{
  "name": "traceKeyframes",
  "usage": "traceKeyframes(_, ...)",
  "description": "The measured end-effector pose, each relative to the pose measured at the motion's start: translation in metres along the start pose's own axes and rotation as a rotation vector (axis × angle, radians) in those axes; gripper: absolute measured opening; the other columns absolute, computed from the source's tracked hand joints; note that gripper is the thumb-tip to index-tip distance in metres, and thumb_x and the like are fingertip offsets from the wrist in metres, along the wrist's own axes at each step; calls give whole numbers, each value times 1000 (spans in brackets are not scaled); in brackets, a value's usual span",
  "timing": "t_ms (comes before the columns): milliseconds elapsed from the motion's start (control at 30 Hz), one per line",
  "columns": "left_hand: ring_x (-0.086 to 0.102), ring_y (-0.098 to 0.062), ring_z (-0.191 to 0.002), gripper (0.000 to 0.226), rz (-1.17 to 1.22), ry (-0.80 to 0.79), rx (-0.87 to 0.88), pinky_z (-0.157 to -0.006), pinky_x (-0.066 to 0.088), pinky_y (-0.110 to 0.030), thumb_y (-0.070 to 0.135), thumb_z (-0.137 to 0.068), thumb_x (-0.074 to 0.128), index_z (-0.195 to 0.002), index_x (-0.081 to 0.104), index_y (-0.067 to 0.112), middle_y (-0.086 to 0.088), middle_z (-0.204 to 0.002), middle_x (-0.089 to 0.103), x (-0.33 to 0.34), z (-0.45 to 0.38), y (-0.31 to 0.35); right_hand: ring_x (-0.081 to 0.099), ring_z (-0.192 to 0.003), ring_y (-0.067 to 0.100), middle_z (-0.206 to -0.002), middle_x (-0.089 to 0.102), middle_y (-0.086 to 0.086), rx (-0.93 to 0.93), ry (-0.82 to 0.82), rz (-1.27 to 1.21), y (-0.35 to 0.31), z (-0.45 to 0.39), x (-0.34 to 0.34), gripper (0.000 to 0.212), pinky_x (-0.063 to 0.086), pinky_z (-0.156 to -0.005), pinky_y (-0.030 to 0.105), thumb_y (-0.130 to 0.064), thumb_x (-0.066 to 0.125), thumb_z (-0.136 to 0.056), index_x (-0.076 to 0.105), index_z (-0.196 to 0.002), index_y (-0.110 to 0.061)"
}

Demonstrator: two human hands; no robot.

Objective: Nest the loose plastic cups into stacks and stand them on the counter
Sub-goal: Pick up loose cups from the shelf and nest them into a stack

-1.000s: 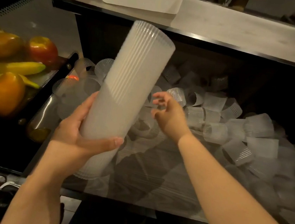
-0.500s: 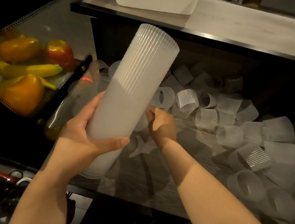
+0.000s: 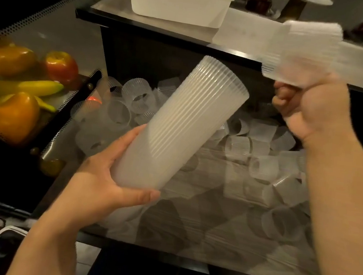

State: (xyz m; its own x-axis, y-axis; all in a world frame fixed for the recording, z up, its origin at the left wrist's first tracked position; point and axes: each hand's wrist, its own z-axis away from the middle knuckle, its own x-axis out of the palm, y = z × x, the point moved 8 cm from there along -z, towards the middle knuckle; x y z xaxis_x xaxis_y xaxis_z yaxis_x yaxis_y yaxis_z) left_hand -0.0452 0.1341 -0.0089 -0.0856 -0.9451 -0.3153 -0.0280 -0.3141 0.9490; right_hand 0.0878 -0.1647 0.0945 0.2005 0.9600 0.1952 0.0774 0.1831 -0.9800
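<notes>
1. Overhead, the left hand (image 3: 100, 184) is gripping the stack of nested cups (image 3: 176, 132) near its lower end, thumb and fingers wrapping round it; the ribbed, frosted column is tilting up to the right.
2. Higher right, the right hand (image 3: 308, 106) is clutching a motion-blurred ribbed cup (image 3: 303, 54) in curled fingers, above the counter (image 3: 244, 31) edge.
3. Below, loose cups (image 3: 259, 162), translucent and ridged, are lying scattered on the lower shelf (image 3: 209, 237).

Single head-worn wide-angle view, looking forward and steeply down, close above pile of loose translucent ribbed plastic cups (image 3: 238, 145); grey counter edge (image 3: 209, 42) at top.
</notes>
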Motion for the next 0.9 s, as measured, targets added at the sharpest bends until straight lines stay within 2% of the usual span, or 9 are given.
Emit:
traceKeyframes(67, 54, 9, -108, 102, -22, -25, -3, -87, 51, -30, 62, -37, 85, -126, 38, 78, 39, -122, 51, 3, 0, 2, 45, -47, 8, -59, 55, 0, 114, -192, -87, -8, 3, 9, 40, 36, -45, 20, -9, 32, -98, 69, -85, -19)
traceKeyframes(133, 54, 3, -113, 104, -37, -46, -1, -92, 52, -35, 63, -38, 85, -128, 36, 77, 36, -124, 50, 5, 1, 5, 45, -48, 8, -63, 55, 0, 179, -352, -16, -6, 9, 17, 50, 37, -45, 19, -10, 30, -101, 72, -76, -20)
traceKeyframes(267, 52, 10, -107, 102, -70, -72, 24, -89, 53, -35, 64, -40, 84, -128, 35, 78, 39, -123, 48, 6, 2, 12, 39, -46, 10, -68, 46, 4, 143, -495, 218, -3, 16, 28, 19, 28, -42, 22, -4, 35, -96, 54, -98, -5)
traceKeyframes(367, 52, 11, -106, 102, -95, -91, 30, -89, 53, -35, 63, -41, 84, -128, 34, 78, 39, -125, 47, 7, 3, 15, 34, -45, 13, -66, 38, 10, 120, -511, 355, -3, 18, 30, 19, 26, -41, 23, 0, 35, -95, 52, -104, -5)
traceKeyframes(567, 53, 11, -108, 102, -99, -77, 38, -89, 51, -33, 62, -40, 85, -128, 37, 77, 38, -125, 50, 4, 5, 15, 32, -49, 15, -63, 35, 10, 58, -489, 472, -10, 25, 36, 22, 26, -44, 25, 4, 46, -93, 52, -73, -3)
traceKeyframes(667, 54, 10, -108, 102, -92, -73, 29, -90, 51, -33, 62, -39, 85, -128, 38, 77, 38, -124, 51, 3, 5, 12, 30, -56, 21, -72, 35, 16, 48, -512, 527, -10, 26, 40, 12, 27, -46, 27, 2, 54, -92, 55, -86, 12)
traceKeyframes(733, 53, 10, -108, 103, -89, -77, 25, -89, 51, -30, 62, -38, 85, -129, 38, 77, 38, -124, 51, 3, 5, 10, 28, -62, 28, -89, 41, 19, 67, -531, 540, -8, 24, 40, 24, 28, -48, 28, 1, 56, -92, 50, -99, 23)
traceKeyframes(833, 53, 11, -108, 103, -75, -87, 22, -88, 50, -28, 61, -38, 86, -127, 38, 77, 39, -123, 51, 3, 5, 9, 29, -62, 26, -95, 42, 18, 80, -556, 512, -7, 23, 40, 32, 30, -50, 29, -2, 59, -90, 47, -104, 24)
traceKeyframes(900, 54, 10, -110, 102, -65, -91, 24, -90, 50, -29, 60, -38, 86, -127, 39, 77, 38, -125, 52, 3, 5, 9, 30, -60, 23, -87, 40, 17, 104, -582, 474, -6, 23, 41, 34, 30, -49, 29, -7, 61, -87, 51, -107, 20)
